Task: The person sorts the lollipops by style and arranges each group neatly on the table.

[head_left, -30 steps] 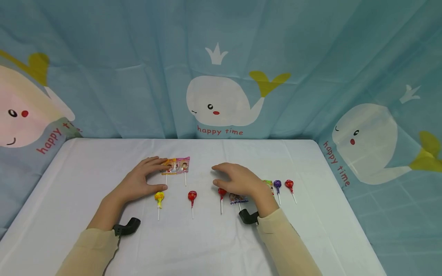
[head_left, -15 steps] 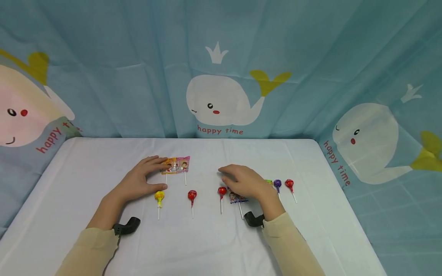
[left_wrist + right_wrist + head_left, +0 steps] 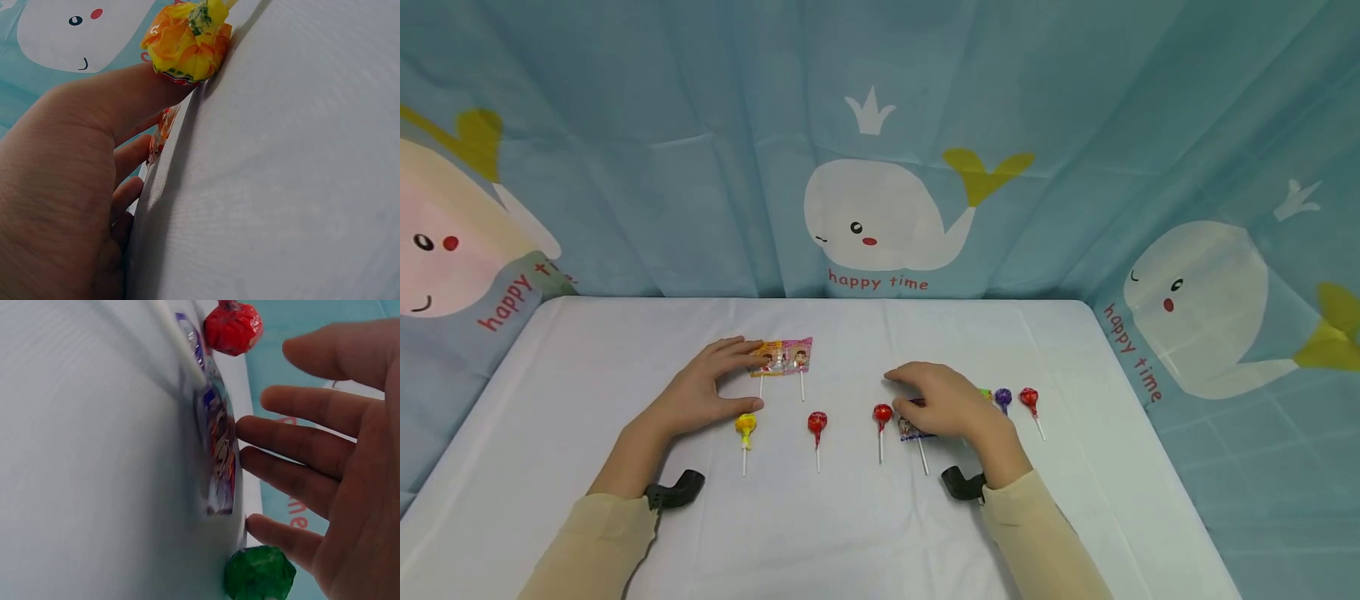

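My left hand (image 3: pixel 707 392) rests on the white tablecloth, fingers spread. Its fingertips overlap the orange wrapped lollipop (image 3: pixel 769 358), beside a pink wrapped one (image 3: pixel 800 356). Just above the yellow lollipop (image 3: pixel 745 425) lies its thumb; that candy's yellow-orange head (image 3: pixel 187 44) looms by the thumb in the left wrist view. My right hand (image 3: pixel 943 404) hovers with loosely bent fingers over a flat purple-wrapped lollipop (image 3: pixel 910 430), holding nothing. A red lollipop (image 3: pixel 882 417) lies left of it. A green ball-shaped candy (image 3: pixel 259 574) shows below its little finger in the right wrist view.
Another red lollipop (image 3: pixel 817 425) lies between the hands. Right of the right hand are a purple lollipop (image 3: pixel 1003 398), a red one (image 3: pixel 1030 400) and a partly covered green wrapper (image 3: pixel 986 393). A blue whale-print curtain (image 3: pixel 700 208) hangs behind the table.
My right hand has drifted right, uncovering the head of the red lollipop and more of the flat purple-wrapped one. The left hand stays in place.
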A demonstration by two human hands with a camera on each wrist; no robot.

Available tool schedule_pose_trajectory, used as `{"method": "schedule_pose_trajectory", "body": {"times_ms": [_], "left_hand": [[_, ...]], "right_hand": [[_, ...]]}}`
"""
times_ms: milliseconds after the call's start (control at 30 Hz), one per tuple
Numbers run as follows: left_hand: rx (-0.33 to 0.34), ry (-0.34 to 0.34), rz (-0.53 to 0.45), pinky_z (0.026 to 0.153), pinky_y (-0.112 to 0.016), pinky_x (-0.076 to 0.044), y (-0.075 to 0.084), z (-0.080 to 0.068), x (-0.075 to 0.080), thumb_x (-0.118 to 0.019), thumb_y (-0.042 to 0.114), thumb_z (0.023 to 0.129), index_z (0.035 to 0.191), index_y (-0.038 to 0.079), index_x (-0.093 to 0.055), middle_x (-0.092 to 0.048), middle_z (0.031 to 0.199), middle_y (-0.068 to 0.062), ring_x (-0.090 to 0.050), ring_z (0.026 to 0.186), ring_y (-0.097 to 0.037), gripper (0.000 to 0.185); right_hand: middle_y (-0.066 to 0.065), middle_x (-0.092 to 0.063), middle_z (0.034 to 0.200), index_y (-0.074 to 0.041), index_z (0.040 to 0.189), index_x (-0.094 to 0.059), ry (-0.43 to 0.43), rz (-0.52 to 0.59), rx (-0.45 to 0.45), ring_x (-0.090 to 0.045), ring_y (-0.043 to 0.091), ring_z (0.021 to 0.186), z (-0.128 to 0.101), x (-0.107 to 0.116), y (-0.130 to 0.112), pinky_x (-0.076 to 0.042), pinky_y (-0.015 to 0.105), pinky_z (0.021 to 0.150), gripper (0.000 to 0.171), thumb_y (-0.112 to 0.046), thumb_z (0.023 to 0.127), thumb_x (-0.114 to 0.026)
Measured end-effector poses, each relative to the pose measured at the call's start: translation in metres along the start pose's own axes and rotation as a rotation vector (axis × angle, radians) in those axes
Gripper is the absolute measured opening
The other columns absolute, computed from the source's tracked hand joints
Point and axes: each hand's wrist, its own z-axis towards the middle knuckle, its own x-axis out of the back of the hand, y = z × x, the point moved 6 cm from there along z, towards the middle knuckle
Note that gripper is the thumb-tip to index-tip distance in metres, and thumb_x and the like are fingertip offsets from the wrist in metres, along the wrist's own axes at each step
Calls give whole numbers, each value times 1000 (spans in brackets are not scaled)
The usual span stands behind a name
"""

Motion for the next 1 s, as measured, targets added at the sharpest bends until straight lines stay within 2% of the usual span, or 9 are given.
{"method": "schedule_pose_trajectory", "body": {"times_ms": [400, 1000], "left_hand": [[14, -5, -2, 121, -77, -26, -1, -1, 1, -94, 45, 86, 148, 22, -70, -48, 169, -8, -28, 161, -41, 71], [15, -5, 6, 120, -77, -28, -1, 0, 0, -93, 47, 86, 149, 22, -70, -49, 168, -9, -29, 160, -41, 72]], "right_hand": [[1, -70, 141, -9, 142, -72, -9, -19, 19, -64, 21, 135, -11, 2, 2, -48, 45, 118, 49, -32, 99, -77], [-1, -69, 138, -15, 139, -74, -15, -127, 36, -63, 22, 132, -29, 1, 3, -49, 46, 116, 48, -33, 94, -78]]}}
